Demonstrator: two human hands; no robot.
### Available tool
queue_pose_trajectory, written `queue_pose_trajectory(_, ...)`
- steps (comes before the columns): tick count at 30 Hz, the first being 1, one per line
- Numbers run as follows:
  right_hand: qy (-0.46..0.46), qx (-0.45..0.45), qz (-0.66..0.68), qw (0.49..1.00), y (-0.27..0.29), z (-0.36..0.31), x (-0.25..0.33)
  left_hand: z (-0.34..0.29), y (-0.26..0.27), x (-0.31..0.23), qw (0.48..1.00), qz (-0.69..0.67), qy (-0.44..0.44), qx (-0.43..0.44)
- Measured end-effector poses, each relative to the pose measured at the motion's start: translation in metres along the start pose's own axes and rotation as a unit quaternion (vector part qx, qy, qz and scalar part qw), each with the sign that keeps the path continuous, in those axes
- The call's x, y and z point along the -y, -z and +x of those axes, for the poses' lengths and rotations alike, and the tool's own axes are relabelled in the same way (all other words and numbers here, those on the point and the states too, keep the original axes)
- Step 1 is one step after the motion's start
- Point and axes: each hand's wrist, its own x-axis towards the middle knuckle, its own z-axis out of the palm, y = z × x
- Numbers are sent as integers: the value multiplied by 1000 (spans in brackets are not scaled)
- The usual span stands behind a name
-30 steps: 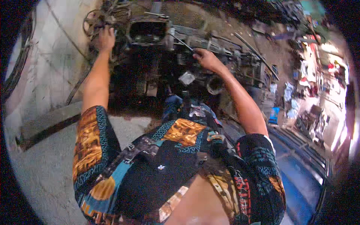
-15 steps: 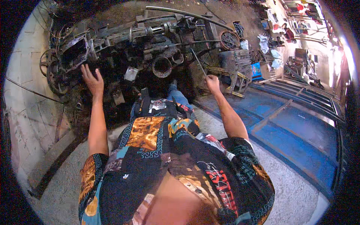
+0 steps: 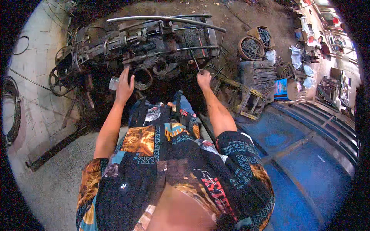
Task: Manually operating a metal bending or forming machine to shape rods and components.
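Observation:
In front of me stands a dark, greasy machine (image 3: 111,48) with shafts and several round parts. My left hand (image 3: 125,89) is at its near side, fingers stretched out and holding nothing. The fingertips reach up beside a round, hollow metal opening (image 3: 143,78); whether they touch the machine I cannot tell. My right hand (image 3: 204,80) is closed around the near end of a thin metal rod (image 3: 195,57), which points away from me toward the machine's right part. A small pale box-like piece (image 3: 114,83) sits just left of my left hand.
A long pipe (image 3: 165,18) lies across the machine's far side. A spoked wheel (image 3: 58,81) is at its left end. To the right are a round bin of metal pieces (image 3: 251,48), a stack of rods (image 3: 260,77), a yellowish metal frame (image 3: 250,103) and a blue metal panel (image 3: 300,173).
My left hand has moved right along the machine, from its left end to near the round opening. My right hand still grips the rod, now nearer the machine. The view has shifted.

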Motion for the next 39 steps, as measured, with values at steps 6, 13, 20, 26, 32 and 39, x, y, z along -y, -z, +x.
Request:
queue_pose_trajectory(6, 83, -107, 81, 987, -20, 56, 19, 22, -19, -72, 997, 41, 23, 60)
queue_pose_trajectory(13, -41, -115, 76, 990, -43, 89, 41, 17, -27, -99, 996, 15, 23, 87)
queue_pose_trajectory(20, -38, -132, 89, 987, -26, 64, 68, -1, -28, -88, 994, 24, 69, 79)
queue_pose_trajectory(26, -45, -59, 95, 993, -32, 43, 33, 0, -32, -81, 996, 9, 53, 70)
queue_pose_trajectory(32, -62, -133, 116, 982, -41, 74, 21, -1, -32, -77, 996, 0, 58, 70)
queue_pose_trajectory(39, 108, 393, 22, 913, 43, 58, 143, -48, -56, -37, 992, 8, 123, 42)
